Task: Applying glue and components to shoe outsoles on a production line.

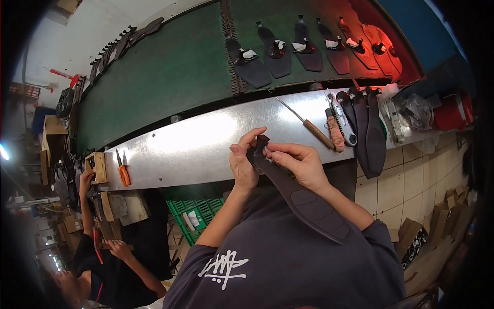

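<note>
A dark shoe sole [314, 208] with a narrow heel end points down and right in front of my chest. My left hand [244, 164] is closed round the narrow end, its index finger and thumb raised beside a small dark reddish tip. My right hand [304, 166] pinches the same end from the other side, thumb and fingertips together; a small pale bit shows by these fingers. What exactly they pinch there is too small to tell. Several more dark soles [369, 136] lie stacked on the metal ledge [206, 136] to my right.
On the ledge lie an awl [314, 131], a cutter knife [341, 118], a cloth-wrapped tool [334, 131] and orange-handled pliers [123, 172]. Beyond it, a green conveyor belt [170, 67] carries several soles with dark straps [309, 49]. At left, a co-worker's hand [121, 250] holds a hammer.
</note>
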A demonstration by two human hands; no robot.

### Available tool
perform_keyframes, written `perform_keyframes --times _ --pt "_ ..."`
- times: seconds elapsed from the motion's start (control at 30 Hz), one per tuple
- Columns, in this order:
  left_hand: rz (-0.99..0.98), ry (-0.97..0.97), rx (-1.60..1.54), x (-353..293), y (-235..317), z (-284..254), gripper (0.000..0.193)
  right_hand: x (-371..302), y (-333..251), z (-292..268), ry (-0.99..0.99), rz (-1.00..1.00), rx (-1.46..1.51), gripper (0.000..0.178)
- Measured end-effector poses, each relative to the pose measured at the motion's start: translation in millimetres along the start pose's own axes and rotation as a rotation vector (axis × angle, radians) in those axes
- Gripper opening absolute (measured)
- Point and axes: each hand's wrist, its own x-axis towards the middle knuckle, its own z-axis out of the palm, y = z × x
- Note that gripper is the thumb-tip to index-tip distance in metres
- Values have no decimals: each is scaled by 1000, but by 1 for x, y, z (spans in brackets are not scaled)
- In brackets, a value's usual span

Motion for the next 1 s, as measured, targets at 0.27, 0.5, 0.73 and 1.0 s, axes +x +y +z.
perform_keyframes --times 0.27,0.5,0.73,1.0 --pt "79 -17 8 -3 -4 4 78 8 3 -3 27 -207 -273 13" --pt "80 -15 20 -4 -6 8 78 10 2 -1 120 -544 -590 11" --pt "-353 -3 -431 -4 9 7 88 17 -9 -4 -32 -879 -802 14" --pt "-306 -49 -391 -1 9 11 87 15 -4 -4 -7 -754 -624 14"
